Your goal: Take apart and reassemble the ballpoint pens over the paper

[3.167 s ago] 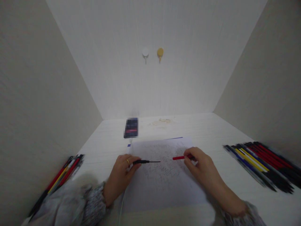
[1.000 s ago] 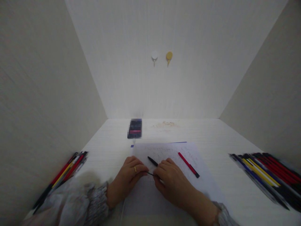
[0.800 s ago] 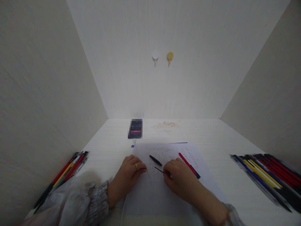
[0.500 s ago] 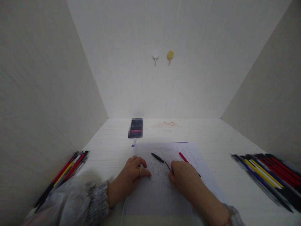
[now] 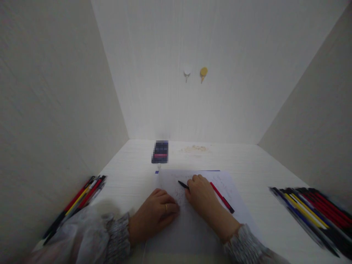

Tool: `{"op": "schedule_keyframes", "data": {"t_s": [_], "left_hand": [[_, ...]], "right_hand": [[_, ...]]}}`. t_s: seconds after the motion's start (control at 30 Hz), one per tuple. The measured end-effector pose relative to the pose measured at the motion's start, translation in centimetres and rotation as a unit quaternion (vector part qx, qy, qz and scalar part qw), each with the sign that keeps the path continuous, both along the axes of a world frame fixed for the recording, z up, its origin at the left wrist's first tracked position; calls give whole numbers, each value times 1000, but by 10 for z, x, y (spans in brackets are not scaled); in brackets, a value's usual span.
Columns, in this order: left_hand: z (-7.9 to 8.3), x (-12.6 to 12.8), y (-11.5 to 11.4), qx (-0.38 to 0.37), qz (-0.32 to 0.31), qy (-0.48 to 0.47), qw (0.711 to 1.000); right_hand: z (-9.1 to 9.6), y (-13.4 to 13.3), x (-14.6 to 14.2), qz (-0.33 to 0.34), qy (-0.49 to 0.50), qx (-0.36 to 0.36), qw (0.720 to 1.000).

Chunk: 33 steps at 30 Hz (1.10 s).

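While the right hand (image 5: pixel 202 194) curls over one end of a slim black pen piece (image 5: pixel 183 184) on the white scribbled paper (image 5: pixel 187 236), I can't tell if it or the bent left hand (image 5: pixel 155 217) grips anything. A stray knuckle could roll the red, black-ended pen (image 5: pixel 221 197) away

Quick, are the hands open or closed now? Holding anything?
Left hand: fingers curled over the paper; can't tell if it holds anything.
Right hand: fingers over the black pen's end; grip hidden, can't tell.
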<state>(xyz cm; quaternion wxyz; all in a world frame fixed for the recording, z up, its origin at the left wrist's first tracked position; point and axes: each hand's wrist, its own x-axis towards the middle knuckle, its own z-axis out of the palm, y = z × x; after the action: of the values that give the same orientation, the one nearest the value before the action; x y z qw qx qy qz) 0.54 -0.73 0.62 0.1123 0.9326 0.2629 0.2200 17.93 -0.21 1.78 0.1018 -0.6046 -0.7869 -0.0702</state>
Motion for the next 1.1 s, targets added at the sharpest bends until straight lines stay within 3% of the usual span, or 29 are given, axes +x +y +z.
{"op": "schedule_keyframes", "data": {"t_s": [0.2,0.37,0.47,0.57,0.63,0.8,0.9,1.1], "left_hand": [[4,1,-3,-11,-16,16,1000],[-3,-2,1,-7,63,-47,997],[-7,-4,4,-1,101,-83,991],[-9,-5,5,-9,97,-82,992],[-11,-5,4,-11,94,-78,992],[-12,-4,4,-10,47,-37,998],[-12,-3,3,-10,34,-22,999],[-13,-4,5,-5,48,-12,999]], "right_hand": [[-10,4,-6,-33,3,-9,999],[-2,-8,-14,-76,79,-47,993],[-1,-18,-28,-56,83,-55,993],[-3,-23,-35,-9,59,-55,997],[-3,-24,-29,-6,69,-64,996],[6,-21,21,-115,108,-119,980],[6,-28,43,-135,109,-172,970],[-1,-43,36,-140,72,-185,970]]}}
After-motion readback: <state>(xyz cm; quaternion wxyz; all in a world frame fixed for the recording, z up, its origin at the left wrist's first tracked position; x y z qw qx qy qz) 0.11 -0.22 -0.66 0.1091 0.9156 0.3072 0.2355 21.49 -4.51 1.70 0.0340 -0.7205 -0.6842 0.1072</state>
